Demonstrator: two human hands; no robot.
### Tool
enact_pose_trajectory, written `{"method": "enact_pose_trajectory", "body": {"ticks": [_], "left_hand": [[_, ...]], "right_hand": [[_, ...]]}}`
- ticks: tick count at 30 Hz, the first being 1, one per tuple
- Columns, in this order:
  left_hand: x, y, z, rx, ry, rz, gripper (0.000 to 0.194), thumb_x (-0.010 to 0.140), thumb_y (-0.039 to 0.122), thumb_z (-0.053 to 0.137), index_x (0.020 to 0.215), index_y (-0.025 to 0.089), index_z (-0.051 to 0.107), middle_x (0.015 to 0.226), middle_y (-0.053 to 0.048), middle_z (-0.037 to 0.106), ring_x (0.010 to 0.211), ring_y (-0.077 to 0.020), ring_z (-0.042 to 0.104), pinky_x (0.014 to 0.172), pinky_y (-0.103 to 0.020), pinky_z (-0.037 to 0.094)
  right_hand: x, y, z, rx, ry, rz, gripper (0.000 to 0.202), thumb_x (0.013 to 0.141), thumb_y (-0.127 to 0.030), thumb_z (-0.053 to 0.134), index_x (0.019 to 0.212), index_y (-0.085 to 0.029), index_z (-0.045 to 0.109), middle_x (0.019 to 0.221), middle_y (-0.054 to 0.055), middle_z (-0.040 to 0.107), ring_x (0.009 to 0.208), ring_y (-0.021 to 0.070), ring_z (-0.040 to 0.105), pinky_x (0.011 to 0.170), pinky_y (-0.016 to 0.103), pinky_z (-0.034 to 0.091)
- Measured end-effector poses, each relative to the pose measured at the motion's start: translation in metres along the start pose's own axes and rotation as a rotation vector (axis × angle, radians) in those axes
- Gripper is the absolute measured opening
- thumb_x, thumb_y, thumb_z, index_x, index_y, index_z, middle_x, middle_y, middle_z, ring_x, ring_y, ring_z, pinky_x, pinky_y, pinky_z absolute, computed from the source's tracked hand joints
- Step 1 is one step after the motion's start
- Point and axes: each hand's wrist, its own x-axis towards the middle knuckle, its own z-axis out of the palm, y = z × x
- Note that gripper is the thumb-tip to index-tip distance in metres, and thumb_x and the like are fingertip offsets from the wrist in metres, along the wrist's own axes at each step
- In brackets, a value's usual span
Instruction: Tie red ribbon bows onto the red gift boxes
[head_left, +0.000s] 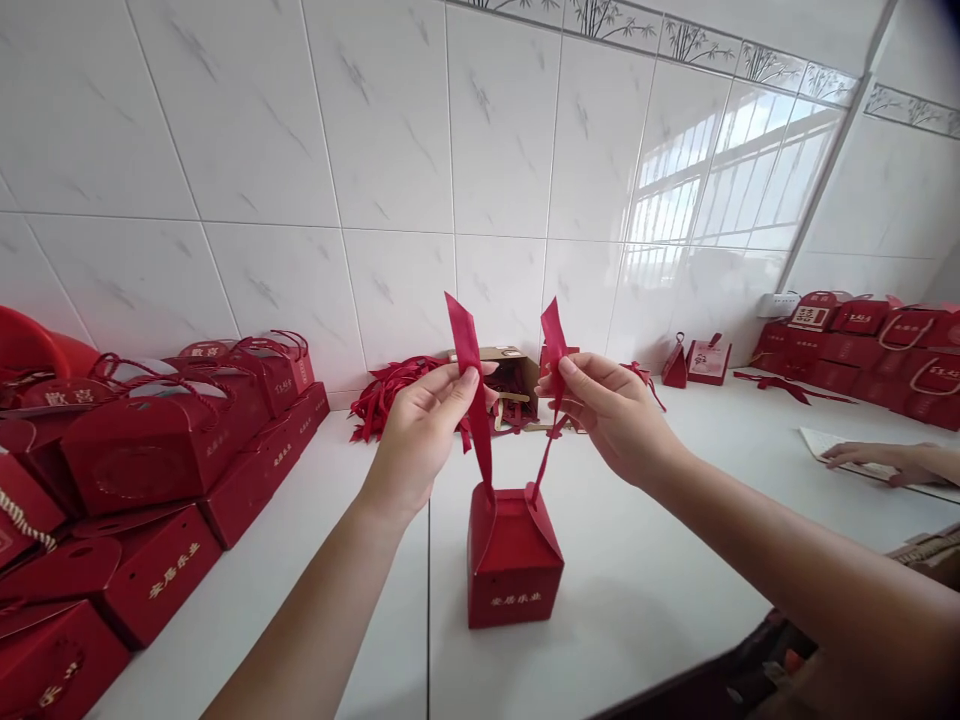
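A small red gift box (516,575) with pale gold lettering stands upright on the white table in front of me. A red ribbon (480,430) runs up from the top of the box, its two ends raised in the air. My left hand (427,425) pinches one end between thumb and fingers, with the angled tip sticking up above it. The other end is pinched by my right hand (611,410), its tip also pointing upward. Both ribbon tails are pulled up and slightly apart. Neither hand touches the box itself.
Stacked red gift boxes (157,450) fill the left side, more boxes (847,345) the far right. Behind my hands lie a heap of red ribbons (390,395) and an open cardboard box (525,385). Another person's hand (877,460) rests on paper at right.
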Motion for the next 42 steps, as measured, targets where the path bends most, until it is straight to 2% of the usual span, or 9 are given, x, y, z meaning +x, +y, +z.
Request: {"method": "enact_pose_trajectory", "body": {"ticks": [9,14,18,23,26,30,34,38,42], "left_hand": [[-0.009,0.001,0.014,0.015,-0.131,-0.021,0.046,0.082,0.032,0.059,0.125,0.022,0.046,0.057,0.005,0.057,0.063,-0.0122,0.056,0.074,-0.027,0.046],[-0.012,0.000,0.015,0.120,-0.182,-0.072,0.050,0.080,0.031,0.061,0.126,0.023,0.044,0.057,0.005,0.057,0.061,-0.0133,0.057,0.064,-0.026,0.045],[-0.012,0.001,0.013,0.128,-0.200,-0.153,0.052,0.077,0.028,0.065,0.125,0.023,0.046,0.068,0.001,0.064,0.066,-0.0154,0.060,0.064,-0.028,0.046],[-0.006,0.004,0.005,0.044,-0.234,-0.221,0.044,0.078,0.023,0.062,0.120,0.019,0.050,0.077,-0.002,0.066,0.076,-0.0178,0.063,0.078,-0.033,0.045],[-0.002,0.002,0.002,-0.017,-0.224,-0.269,0.039,0.078,0.023,0.062,0.115,0.019,0.054,0.080,-0.002,0.066,0.078,-0.0173,0.063,0.078,-0.032,0.045],[0.002,-0.002,0.003,-0.074,-0.218,-0.314,0.029,0.079,0.022,0.061,0.108,0.019,0.059,0.085,-0.003,0.065,0.081,-0.0149,0.060,0.077,-0.028,0.046],[0.003,-0.007,0.004,-0.138,-0.230,-0.323,0.015,0.080,0.021,0.060,0.095,0.016,0.062,0.086,-0.005,0.064,0.079,-0.0146,0.060,0.073,-0.027,0.047],[0.000,-0.011,0.005,-0.134,-0.192,-0.287,0.012,0.079,0.021,0.061,0.090,0.016,0.064,0.084,-0.005,0.064,0.076,-0.0151,0.060,0.073,-0.028,0.048],[-0.008,-0.009,0.009,0.296,-0.050,0.037,0.026,0.076,0.029,0.063,0.101,0.021,0.066,0.079,-0.003,0.065,0.075,-0.0168,0.059,0.071,-0.026,0.045]], "right_hand": [[-0.004,-0.007,0.000,-0.081,-0.200,0.119,0.018,0.080,-0.030,0.060,0.095,-0.019,0.060,0.069,-0.001,0.059,0.049,0.0076,0.052,0.048,0.024,0.038],[-0.010,-0.005,0.007,-0.043,-0.302,0.103,0.010,0.080,-0.025,0.060,0.087,-0.019,0.060,0.060,-0.006,0.048,0.048,0.0052,0.040,0.045,0.022,0.030],[-0.011,0.000,0.003,-0.092,-0.304,0.090,0.022,0.085,-0.040,0.054,0.092,-0.019,0.059,0.063,-0.004,0.054,0.048,0.0067,0.049,0.044,0.022,0.035],[-0.013,0.002,-0.009,-0.113,-0.436,0.093,0.022,0.088,-0.041,0.048,0.094,-0.022,0.056,0.076,0.000,0.063,0.059,0.0116,0.063,0.052,0.025,0.046],[-0.016,0.001,-0.013,-0.323,-0.413,-0.080,0.020,0.090,-0.035,0.045,0.093,-0.022,0.059,0.086,0.003,0.066,0.072,0.0148,0.065,0.062,0.029,0.050],[-0.019,0.000,-0.015,-0.832,-0.344,-0.580,0.022,0.090,-0.017,0.043,0.097,-0.023,0.063,0.095,0.004,0.068,0.095,0.0186,0.058,0.082,0.036,0.047],[-0.017,0.002,-0.018,-1.240,-0.322,-0.877,0.029,0.089,-0.009,0.041,0.100,-0.023,0.064,0.103,0.002,0.069,0.104,0.0209,0.053,0.083,0.037,0.042],[-0.016,0.007,-0.017,-1.390,-0.328,-0.938,0.032,0.090,-0.009,0.039,0.103,-0.025,0.064,0.111,0.001,0.067,0.111,0.0216,0.049,0.081,0.035,0.039],[-0.017,0.011,-0.011,-1.125,-0.241,-0.647,0.027,0.088,-0.016,0.044,0.100,-0.024,0.067,0.109,0.004,0.066,0.100,0.0196,0.056,0.080,0.033,0.044]]}}
